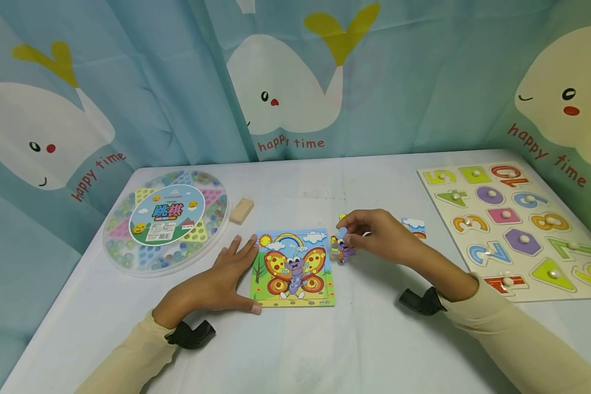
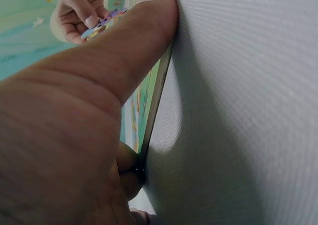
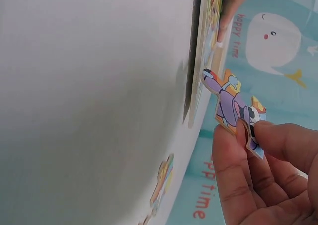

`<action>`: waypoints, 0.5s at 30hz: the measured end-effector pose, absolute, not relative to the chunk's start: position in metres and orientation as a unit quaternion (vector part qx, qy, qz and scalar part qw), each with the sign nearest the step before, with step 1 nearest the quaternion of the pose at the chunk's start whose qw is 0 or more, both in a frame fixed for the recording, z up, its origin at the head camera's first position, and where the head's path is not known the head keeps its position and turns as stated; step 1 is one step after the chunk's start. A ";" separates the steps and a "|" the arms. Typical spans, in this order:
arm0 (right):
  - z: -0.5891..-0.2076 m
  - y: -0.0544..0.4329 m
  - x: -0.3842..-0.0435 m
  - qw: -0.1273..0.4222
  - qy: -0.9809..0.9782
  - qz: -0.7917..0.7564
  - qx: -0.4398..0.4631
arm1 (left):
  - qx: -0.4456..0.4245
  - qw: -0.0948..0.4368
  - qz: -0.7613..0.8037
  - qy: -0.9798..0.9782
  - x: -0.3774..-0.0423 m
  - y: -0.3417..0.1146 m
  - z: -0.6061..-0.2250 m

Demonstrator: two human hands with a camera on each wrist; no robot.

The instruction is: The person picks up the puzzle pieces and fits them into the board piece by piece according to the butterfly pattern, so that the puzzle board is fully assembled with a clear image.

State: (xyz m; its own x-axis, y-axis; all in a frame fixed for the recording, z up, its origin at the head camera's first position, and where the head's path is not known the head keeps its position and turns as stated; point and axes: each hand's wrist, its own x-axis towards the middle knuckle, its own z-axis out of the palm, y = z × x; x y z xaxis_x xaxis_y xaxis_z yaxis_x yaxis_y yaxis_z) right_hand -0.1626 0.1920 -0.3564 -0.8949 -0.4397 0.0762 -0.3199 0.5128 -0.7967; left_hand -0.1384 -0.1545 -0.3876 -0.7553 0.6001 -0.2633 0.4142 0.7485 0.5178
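My right hand point(image 1: 374, 235) pinches a jigsaw piece point(image 3: 229, 103) between thumb and fingers, lifted beside the right edge of a square butterfly puzzle board point(image 1: 276, 298). Purple, orange and yellow show on the piece, with part of a cartoon face. The board lies flat, showing a purple butterfly under a sun and rainbow. Along its left side rests my left hand point(image 1: 221, 282), thumb at the lower left corner and fingers spread toward the upper left. In the left wrist view the thumb point(image 2: 134, 46) lies against the board's edge.
Loose puzzle pieces lie to the right, one with cloud and rainbow point(image 1: 415, 227). A round Chinese checkers box point(image 1: 216, 251) and a wooden block point(image 1: 241, 210) are at the left. A number-and-shape peg board point(image 1: 473, 213) occupies the right. A whale-print curtain point(image 1: 399, 98) hangs behind the table.
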 end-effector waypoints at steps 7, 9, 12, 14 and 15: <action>-0.357 0.176 -0.164 0.083 0.855 -0.469 -0.206 | 0.278 0.212 0.220 0.911 -0.139 -0.155 -0.388; -0.357 0.172 -0.164 0.089 0.853 -0.473 -0.204 | 0.278 0.212 0.220 0.911 -0.139 -0.156 -0.389; -0.357 0.167 -0.164 0.093 0.850 -0.476 -0.206 | 0.278 0.212 0.219 0.911 -0.139 -0.156 -0.389; -0.357 0.164 -0.164 0.093 0.848 -0.476 -0.211 | 0.277 0.213 0.219 0.911 -0.138 -0.156 -0.389; -0.356 0.163 -0.164 0.093 0.848 -0.476 -0.213 | 0.277 0.213 0.220 0.911 -0.138 -0.156 -0.389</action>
State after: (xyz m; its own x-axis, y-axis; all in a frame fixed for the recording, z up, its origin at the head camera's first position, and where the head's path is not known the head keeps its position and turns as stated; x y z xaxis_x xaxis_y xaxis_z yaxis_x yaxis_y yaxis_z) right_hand -0.1636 0.1627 -0.3565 -0.8915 -0.4507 0.0456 -0.2733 0.4549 -0.8476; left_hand -0.1381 -0.1556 -0.3891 -0.7557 0.5984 -0.2663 0.4108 0.7497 0.5188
